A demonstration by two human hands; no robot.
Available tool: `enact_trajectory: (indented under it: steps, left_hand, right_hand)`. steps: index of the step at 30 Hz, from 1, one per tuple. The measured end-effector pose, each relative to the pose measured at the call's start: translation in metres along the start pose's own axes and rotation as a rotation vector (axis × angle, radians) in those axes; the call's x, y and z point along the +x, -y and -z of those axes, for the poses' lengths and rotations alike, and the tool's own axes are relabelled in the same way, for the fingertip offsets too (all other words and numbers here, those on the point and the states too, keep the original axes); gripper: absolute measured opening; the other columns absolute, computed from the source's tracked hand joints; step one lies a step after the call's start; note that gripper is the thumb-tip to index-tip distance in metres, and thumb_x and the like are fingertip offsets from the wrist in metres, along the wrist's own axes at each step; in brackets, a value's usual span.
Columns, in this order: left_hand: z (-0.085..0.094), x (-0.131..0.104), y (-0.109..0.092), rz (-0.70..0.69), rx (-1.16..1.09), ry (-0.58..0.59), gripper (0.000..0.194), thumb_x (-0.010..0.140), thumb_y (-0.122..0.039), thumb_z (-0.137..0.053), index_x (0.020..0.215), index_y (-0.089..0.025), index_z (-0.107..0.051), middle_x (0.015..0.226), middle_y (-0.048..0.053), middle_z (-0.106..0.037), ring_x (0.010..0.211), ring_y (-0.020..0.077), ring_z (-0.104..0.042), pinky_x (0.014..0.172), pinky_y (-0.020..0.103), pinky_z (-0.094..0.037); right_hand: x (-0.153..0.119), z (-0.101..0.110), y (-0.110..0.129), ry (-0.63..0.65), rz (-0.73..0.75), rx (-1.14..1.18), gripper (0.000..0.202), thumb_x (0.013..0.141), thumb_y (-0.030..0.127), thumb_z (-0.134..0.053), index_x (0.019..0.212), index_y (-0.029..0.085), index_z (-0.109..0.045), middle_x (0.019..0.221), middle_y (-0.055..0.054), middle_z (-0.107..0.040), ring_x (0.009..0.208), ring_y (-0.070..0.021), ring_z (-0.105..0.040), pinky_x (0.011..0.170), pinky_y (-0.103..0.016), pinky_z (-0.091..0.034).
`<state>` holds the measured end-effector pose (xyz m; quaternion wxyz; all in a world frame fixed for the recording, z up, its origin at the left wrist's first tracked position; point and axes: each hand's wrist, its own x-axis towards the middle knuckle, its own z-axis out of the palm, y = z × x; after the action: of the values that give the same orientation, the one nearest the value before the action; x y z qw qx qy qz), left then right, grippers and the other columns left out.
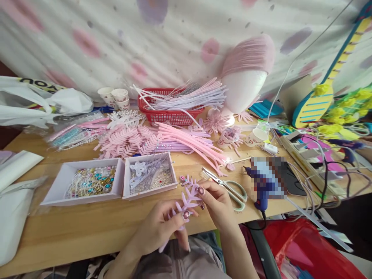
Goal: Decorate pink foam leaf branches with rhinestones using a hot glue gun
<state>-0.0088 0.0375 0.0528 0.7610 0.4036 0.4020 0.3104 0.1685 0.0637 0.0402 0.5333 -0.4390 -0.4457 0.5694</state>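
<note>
Both hands meet at the table's front edge around a lilac leafy sprig (pixel 188 198) made of fuzzy stems. My left hand (pixel 167 224) pinches its lower part between thumb and fingers. Higher up, my right hand (pixel 213 199) grips the sprig's upper part with thumb and fingertips. A small red gem (pixel 183 178) shows at the sprig's top end. Just behind my right hand lie scissors (pixel 229 186) with pale green handles, partly covered by it. A white box of beads and lilac pieces (pixel 174 185) stands to the left, beyond my left hand.
Another white box (pixel 55 192) holds beads and gems. Behind are pink stems (pixel 188 141), pink leaf pieces (pixel 124 141), a red basket (pixel 171 117) and a foam head (pixel 244 85). A blue glue gun (pixel 263 188), a phone (pixel 293 180) and cables lie right.
</note>
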Motion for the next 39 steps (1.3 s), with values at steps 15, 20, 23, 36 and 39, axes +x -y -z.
enact_trajectory:
  steps: [15,20,23,36,39]
  left_hand:
    - [-0.007,0.014,-0.011,-0.049,-0.059,-0.124,0.040,0.082,-0.057,-0.070,0.082,-0.018,-0.063,0.059,0.001,-0.072,0.052,0.0121,-0.065,0.054,0.020,-0.051]
    - [-0.007,0.019,-0.010,-0.055,-0.195,-0.021,0.036,0.081,-0.051,-0.075,0.077,-0.018,-0.060,0.055,-0.001,-0.071,0.049,0.0106,-0.065,0.052,0.017,-0.051]
    - [-0.009,0.020,-0.008,-0.051,-0.284,0.039,0.036,0.080,-0.050,-0.076,0.075,-0.018,-0.060,0.052,-0.001,-0.071,0.044,0.0097,-0.064,0.048,0.016,-0.051]
    - [-0.015,0.025,-0.012,-0.046,-0.352,0.089,0.038,0.078,-0.049,-0.078,0.071,-0.018,-0.058,0.048,-0.001,-0.069,0.040,0.0096,-0.062,0.042,0.014,-0.047]
    - [-0.012,0.023,-0.012,-0.049,-0.287,0.052,0.039,0.079,-0.051,-0.077,0.071,-0.018,-0.057,0.049,-0.001,-0.069,0.041,0.0093,-0.062,0.046,0.015,-0.049]
  right_hand:
    - [0.005,-0.002,-0.010,0.113,0.039,0.040,0.013,0.083,0.039,-0.078,0.087,0.027,-0.082,0.081,-0.004,-0.070,0.076,-0.0170,-0.062,0.069,-0.028,-0.050]
    - [0.006,-0.005,-0.020,0.092,0.071,0.127,0.016,0.077,0.044,-0.082,0.077,0.028,-0.081,0.074,-0.002,-0.064,0.072,-0.0166,-0.056,0.069,-0.030,-0.047]
    - [0.005,-0.012,-0.023,0.050,0.105,0.186,0.023,0.074,0.051,-0.083,0.072,0.029,-0.079,0.069,0.000,-0.057,0.067,-0.0155,-0.051,0.064,-0.028,-0.044]
    - [-0.001,-0.025,-0.034,-0.106,0.139,0.304,0.028,0.073,0.053,-0.082,0.067,0.027,-0.074,0.064,0.003,-0.045,0.059,-0.0135,-0.039,0.056,-0.026,-0.035]
    - [0.002,-0.022,-0.033,-0.095,0.113,0.322,0.027,0.077,0.051,-0.080,0.069,0.026,-0.073,0.068,0.001,-0.051,0.063,-0.0145,-0.045,0.060,-0.027,-0.038]
